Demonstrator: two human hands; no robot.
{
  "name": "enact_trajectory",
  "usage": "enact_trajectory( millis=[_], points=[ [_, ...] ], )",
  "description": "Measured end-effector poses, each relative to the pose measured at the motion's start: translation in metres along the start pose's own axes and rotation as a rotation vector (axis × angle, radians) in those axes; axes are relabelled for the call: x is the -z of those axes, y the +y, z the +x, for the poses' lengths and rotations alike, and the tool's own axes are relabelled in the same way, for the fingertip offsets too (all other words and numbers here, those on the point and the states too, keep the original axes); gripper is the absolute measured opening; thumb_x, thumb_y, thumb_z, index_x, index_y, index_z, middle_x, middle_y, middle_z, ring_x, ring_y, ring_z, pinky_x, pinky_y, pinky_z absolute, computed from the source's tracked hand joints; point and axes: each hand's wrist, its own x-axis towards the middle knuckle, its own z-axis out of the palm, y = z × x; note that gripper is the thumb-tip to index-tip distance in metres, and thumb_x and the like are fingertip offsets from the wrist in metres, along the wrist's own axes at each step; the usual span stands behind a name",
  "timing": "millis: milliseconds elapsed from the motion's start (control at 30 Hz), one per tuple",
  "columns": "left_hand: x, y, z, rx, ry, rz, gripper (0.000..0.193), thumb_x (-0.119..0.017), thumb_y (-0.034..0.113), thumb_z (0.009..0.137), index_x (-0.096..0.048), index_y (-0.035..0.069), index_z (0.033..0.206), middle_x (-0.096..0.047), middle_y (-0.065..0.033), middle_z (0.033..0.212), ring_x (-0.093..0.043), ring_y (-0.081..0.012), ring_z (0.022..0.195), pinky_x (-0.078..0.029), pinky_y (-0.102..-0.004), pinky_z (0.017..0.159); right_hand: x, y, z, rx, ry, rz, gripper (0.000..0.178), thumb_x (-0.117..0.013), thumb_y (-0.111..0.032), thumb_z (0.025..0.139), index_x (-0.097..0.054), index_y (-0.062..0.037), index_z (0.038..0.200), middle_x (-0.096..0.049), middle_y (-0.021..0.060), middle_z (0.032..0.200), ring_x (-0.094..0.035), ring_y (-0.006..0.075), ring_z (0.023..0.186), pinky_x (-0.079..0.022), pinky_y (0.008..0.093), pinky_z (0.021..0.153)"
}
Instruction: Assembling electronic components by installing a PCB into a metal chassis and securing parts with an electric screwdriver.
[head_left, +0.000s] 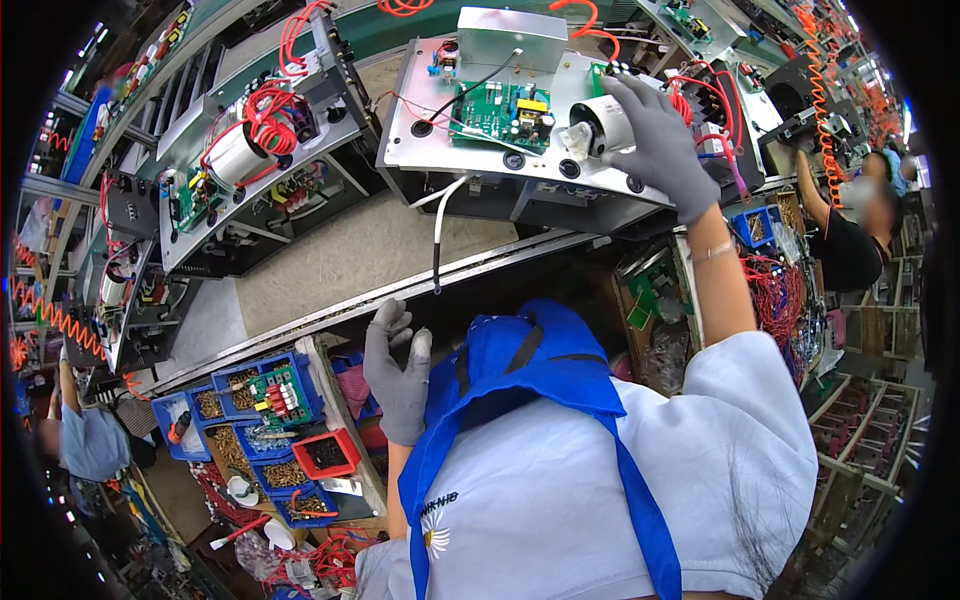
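My right hand (655, 140), in a grey glove, reaches to the far side and grips a white cylindrical capacitor (612, 122) with a dark end. Its fingers lie over the top and the thumb is below. A crumpled clear wrap (576, 140) sits at the capacitor's end. The capacitor is on a silver metal chassis (410, 150) that also bears a green circuit board (490, 112) and a metal box (512, 40). My left hand (400, 375), also gloved, is held before my body, fingers loosely bent and apart, with nothing in it.
A second chassis (250, 200) with red coiled wires stands at the left. Blue bins (240, 390) of small brass-coloured parts and a red bin (326, 455) lie left of me. A white-and-black cable (437, 235) hangs off the chassis front. Other people (95, 440) work at both sides.
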Motion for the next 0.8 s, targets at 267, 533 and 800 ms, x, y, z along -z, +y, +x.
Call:
enact_trajectory(
  millis=[267, 533, 800],
  points=[
    [0.017, -0.011, -0.005, 0.079, -0.013, -0.029, 0.049, -0.068, 0.019, 0.088, -0.053, -0.002, 0.129, -0.062, -0.0155, 0.120, -0.060, -0.0219, 0.108, -0.049, -0.0320, 0.091, -0.012, 0.014, 0.038, -0.099, -0.405, -0.075, 0.091, -0.081, -0.040, 0.056, -0.047, -0.0198, 0.138, -0.053, 0.0155, 0.130, -0.052, 0.0378, 0.120, -0.048, 0.0451, 0.096],
    [0.022, -0.022, -0.014, 0.088, -0.030, -0.005, 0.044, -0.067, 0.017, 0.089, -0.055, -0.002, 0.127, -0.063, -0.0145, 0.119, -0.061, -0.0208, 0.106, -0.049, -0.0311, 0.090, -0.008, -0.006, 0.030, -0.166, -0.347, -0.116, 0.087, -0.082, -0.042, 0.058, -0.051, -0.0146, 0.135, -0.058, 0.0153, 0.123, -0.057, 0.0360, 0.112, -0.048, 0.0441, 0.095],
    [0.023, -0.033, -0.014, 0.154, -0.059, -0.008, 0.040, -0.065, 0.008, 0.087, -0.057, 0.000, 0.126, -0.064, -0.0130, 0.117, -0.062, -0.0188, 0.105, -0.050, -0.0299, 0.090, -0.011, -0.006, 0.032, -0.172, -0.380, -0.063, 0.081, -0.079, -0.049, 0.061, -0.052, -0.0170, 0.130, -0.058, 0.0164, 0.120, -0.056, 0.0368, 0.113, -0.048, 0.0473, 0.091]
  ],
)
